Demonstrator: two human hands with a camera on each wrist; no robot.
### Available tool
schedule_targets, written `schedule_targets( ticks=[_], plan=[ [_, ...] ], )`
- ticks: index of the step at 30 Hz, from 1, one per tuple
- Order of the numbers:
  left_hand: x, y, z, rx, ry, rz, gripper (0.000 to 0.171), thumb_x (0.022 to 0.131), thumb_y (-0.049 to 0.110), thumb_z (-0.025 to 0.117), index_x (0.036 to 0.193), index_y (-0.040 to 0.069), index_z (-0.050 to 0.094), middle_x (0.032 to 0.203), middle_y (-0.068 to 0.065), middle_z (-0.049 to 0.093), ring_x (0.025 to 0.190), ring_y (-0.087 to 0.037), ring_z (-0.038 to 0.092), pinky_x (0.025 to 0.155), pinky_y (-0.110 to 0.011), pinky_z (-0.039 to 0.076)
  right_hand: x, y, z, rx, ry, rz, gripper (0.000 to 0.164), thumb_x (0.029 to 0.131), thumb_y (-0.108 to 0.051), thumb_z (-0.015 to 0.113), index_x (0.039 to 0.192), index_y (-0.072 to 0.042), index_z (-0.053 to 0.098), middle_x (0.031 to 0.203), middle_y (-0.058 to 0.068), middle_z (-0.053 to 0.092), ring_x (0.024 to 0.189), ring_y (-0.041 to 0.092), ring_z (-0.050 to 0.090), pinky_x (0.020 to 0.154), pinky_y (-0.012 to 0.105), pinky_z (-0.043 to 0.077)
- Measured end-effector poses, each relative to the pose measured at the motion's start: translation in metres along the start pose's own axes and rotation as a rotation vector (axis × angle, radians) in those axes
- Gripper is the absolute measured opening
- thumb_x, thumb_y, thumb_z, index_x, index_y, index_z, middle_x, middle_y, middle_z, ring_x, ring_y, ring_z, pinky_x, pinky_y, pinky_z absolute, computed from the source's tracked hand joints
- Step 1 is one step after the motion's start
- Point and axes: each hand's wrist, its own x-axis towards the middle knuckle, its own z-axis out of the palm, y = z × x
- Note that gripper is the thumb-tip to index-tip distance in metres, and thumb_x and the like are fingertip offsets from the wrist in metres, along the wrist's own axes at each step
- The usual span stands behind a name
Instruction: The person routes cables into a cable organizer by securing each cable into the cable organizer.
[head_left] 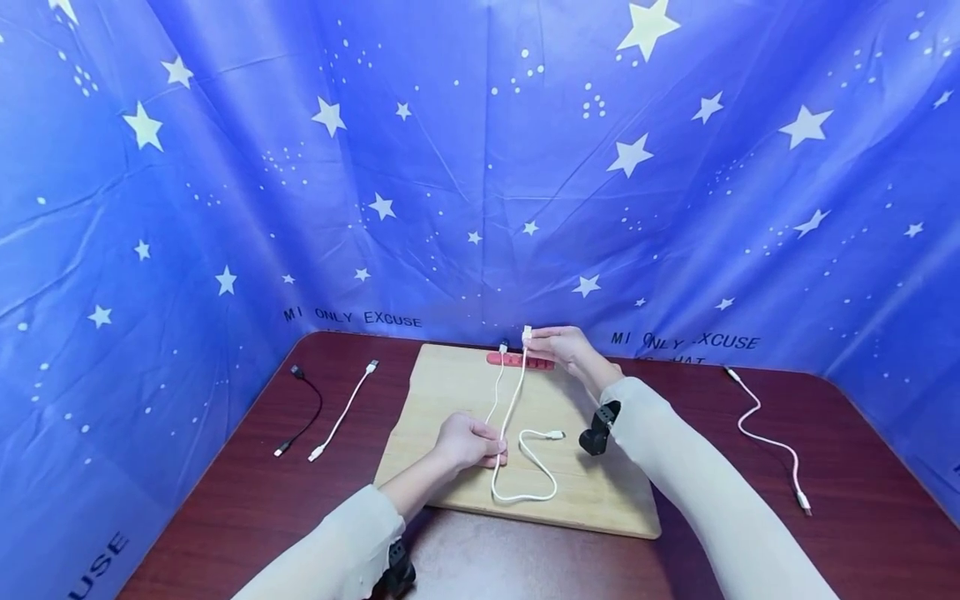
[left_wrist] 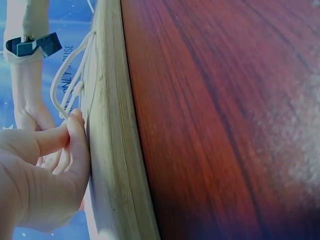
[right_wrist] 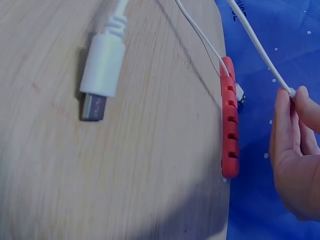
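My right hand [head_left: 564, 346] pinches a white USB cable [head_left: 514, 398] just by its upper plug, raised above the red cable holder [head_left: 537, 363]. Lower down, my left hand [head_left: 467, 442] pinches the same cable between thumb and fingers, over the wooden board [head_left: 600, 492]. From there the cable loops round, and its other plug [right_wrist: 102, 65] lies on the board, large in the right wrist view. A second white cable [head_left: 495, 392] sits in an end slot of the holder, its plug [right_wrist: 240, 94] sticking out behind. Several other slots stand unfilled.
On the dark red table [head_left: 247, 500], a short black cable [head_left: 318, 408] and a short white cable [head_left: 348, 406] lie left of the board. Another white cable [head_left: 765, 435] lies at the right. A blue star-patterned curtain [head_left: 480, 167] closes off the back and sides.
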Motion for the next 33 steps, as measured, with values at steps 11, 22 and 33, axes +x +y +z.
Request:
schedule_targets(
  ticks=[11,22,33],
  plan=[
    [0.001,-0.002,-0.008,-0.011,0.03,-0.012,0.016,0.081,-0.007,0.068,0.096,-0.014,0.068,0.083,-0.025,0.073,0.06,-0.009,0.068,0.06,-0.019,0.059,0.009,0.0,0.006,-0.046,0.007,0.04,0.052,0.088,0.011,0.057,0.136,0.015,0.039,0.073,-0.004,0.066,0.068,0.006,0.067,0.08,0.023,0.059],
    [0.006,0.005,-0.006,-0.058,0.064,-0.003,0.018,0.081,-0.008,0.068,0.097,-0.015,0.067,0.082,-0.025,0.073,0.057,-0.008,0.067,0.06,-0.018,0.059,0.024,0.005,0.013,-0.066,0.125,0.028,0.046,0.082,0.014,0.062,0.127,0.016,0.05,0.066,-0.001,0.064,0.06,0.008,0.066,0.067,0.022,0.06],
    [0.012,0.01,0.005,-0.044,0.135,0.031,0.011,0.078,-0.011,0.069,0.088,-0.015,0.069,0.078,-0.026,0.072,0.055,-0.014,0.069,0.059,-0.022,0.059,0.038,0.017,0.023,-0.31,0.271,-0.02,0.039,0.076,0.002,0.076,0.113,0.007,0.066,0.095,0.017,0.073,0.065,0.005,0.066,0.068,0.019,0.059]
  ],
)
